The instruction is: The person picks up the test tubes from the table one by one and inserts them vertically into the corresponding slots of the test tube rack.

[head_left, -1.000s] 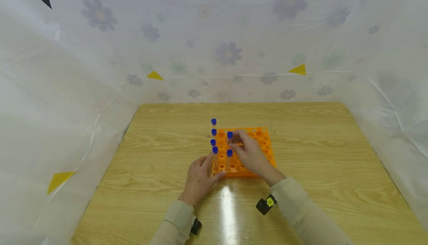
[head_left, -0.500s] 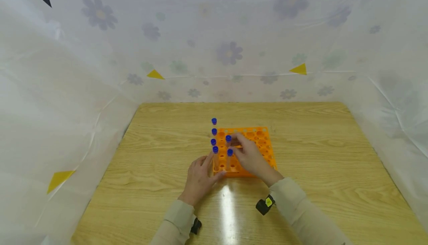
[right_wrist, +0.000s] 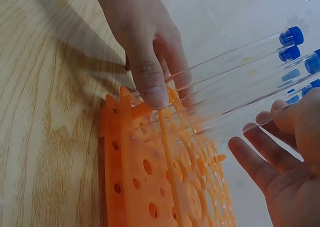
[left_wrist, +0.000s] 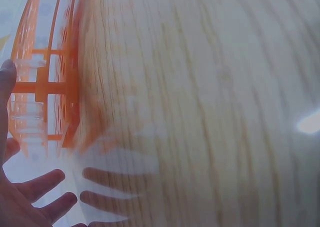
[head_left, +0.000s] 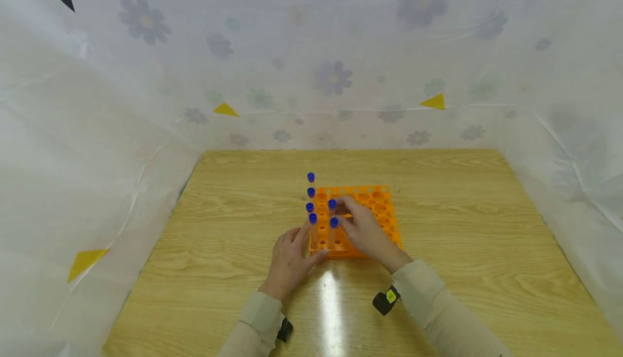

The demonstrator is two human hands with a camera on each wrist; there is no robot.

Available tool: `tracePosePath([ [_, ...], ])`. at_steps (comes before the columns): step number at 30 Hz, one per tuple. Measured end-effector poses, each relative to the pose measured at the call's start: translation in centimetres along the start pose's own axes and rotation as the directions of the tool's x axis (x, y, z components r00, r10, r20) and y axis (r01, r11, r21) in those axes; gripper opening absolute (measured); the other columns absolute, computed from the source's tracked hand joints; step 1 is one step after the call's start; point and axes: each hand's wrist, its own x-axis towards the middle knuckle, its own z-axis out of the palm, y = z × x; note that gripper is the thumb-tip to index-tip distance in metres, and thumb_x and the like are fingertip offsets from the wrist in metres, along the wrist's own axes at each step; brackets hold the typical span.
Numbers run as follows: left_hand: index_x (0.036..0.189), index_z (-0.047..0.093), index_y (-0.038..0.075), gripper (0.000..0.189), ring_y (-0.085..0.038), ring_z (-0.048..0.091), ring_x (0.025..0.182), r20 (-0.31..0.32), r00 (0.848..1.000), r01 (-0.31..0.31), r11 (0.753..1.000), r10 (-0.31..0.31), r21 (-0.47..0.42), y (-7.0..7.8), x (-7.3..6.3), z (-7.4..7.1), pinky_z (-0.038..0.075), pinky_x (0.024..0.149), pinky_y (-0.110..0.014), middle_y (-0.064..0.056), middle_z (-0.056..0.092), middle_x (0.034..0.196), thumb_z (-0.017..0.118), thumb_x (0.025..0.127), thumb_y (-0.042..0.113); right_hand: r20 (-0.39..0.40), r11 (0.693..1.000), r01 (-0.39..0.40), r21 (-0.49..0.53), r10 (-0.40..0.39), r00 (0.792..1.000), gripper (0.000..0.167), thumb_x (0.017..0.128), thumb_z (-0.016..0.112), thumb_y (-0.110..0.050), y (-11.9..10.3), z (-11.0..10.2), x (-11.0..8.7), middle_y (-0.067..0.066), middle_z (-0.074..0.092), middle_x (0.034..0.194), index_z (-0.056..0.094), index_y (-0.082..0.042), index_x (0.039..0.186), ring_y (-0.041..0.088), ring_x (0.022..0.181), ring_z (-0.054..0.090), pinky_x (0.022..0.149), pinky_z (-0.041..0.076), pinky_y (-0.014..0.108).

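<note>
An orange test tube rack (head_left: 392, 222) lies on the table with several clear, blue-capped test tubes upright along its left side. My left hand (head_left: 289, 262) holds the rack's near left corner, thumb on the front and index finger along the left side; its other fingers are spread, as the left wrist view shows. Over the rack, my right hand (head_left: 362, 230) pinches a test tube (head_left: 332, 204) just below its cap, between thumb and fingers. A second tube (head_left: 333, 223) stands in front of that one. The held tube's lower end is hard to make out.
A wooden table (head_left: 233, 205) carries the rack. White flower-patterned sheeting (head_left: 333, 78) encloses it at the back and both sides. Another capped tube (head_left: 313, 219) stands close by the left hand's fingers.
The right hand's test tube has come down and slightly left, its cap now lower in the head view. My left hand has stayed at the rack's corner.
</note>
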Motion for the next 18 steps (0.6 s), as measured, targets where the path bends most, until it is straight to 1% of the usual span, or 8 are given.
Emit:
tracePosePath([
  [6, 0.155, 0.035, 0.024, 0.082, -0.040, 0.048, 0.129, 0.010, 1.000, 0.011, 1.000, -0.011, -0.005, 0.11, 0.01, -0.11, 0.034, 0.113, -0.056, -0.019, 0.052, 0.139, 0.061, 0.088, 0.065, -0.005, 0.999, 0.022, -0.036, -0.022, 1.000, 0.024, 0.100, 0.053, 0.000, -0.09, 0.02, -0.18, 0.012, 0.067, 0.117, 0.056, -0.011, 0.121, 0.022, 0.109, 0.065, 0.088, 0.058, 0.033],
  [9, 0.155, 0.035, 0.024, 0.082, -0.040, 0.048, 0.130, 0.015, 1.000, 0.017, 1.000, -0.016, -0.007, 0.18, 0.00, -0.16, 0.033, 0.114, -0.056, -0.019, 0.052, 0.140, 0.061, 0.088, 0.065, -0.007, 0.998, 0.032, -0.045, -0.032, 0.999, 0.026, 0.099, 0.054, 0.001, -0.08, 0.05, -0.24, 0.013, 0.067, 0.117, 0.056, -0.010, 0.122, 0.023, 0.109, 0.065, 0.088, 0.058, 0.033],
  [13, 0.154, 0.036, 0.023, 0.082, -0.040, 0.047, 0.130, 0.016, 1.000, 0.018, 1.000, -0.018, -0.013, 0.24, -0.03, -0.20, 0.033, 0.114, -0.056, -0.019, 0.052, 0.140, 0.061, 0.088, 0.065, 0.000, 0.999, 0.027, -0.037, -0.027, 1.000, 0.027, 0.099, 0.054, 0.001, -0.14, 0.03, -0.28, 0.014, 0.067, 0.117, 0.055, -0.010, 0.123, 0.023, 0.109, 0.065, 0.088, 0.058, 0.032],
  [18, 0.154, 0.036, 0.023, 0.082, -0.039, 0.048, 0.130, 0.002, 1.000, 0.004, 1.000, -0.004, -0.010, 0.24, 0.00, -0.21, 0.034, 0.113, -0.056, -0.018, 0.053, 0.139, 0.062, 0.088, 0.064, 0.006, 1.000, 0.007, -0.026, -0.007, 1.000, 0.026, 0.099, 0.055, 0.000, -0.22, 0.01, -0.41, 0.014, 0.066, 0.119, 0.055, -0.010, 0.123, 0.024, 0.111, 0.065, 0.090, 0.058, 0.035],
])
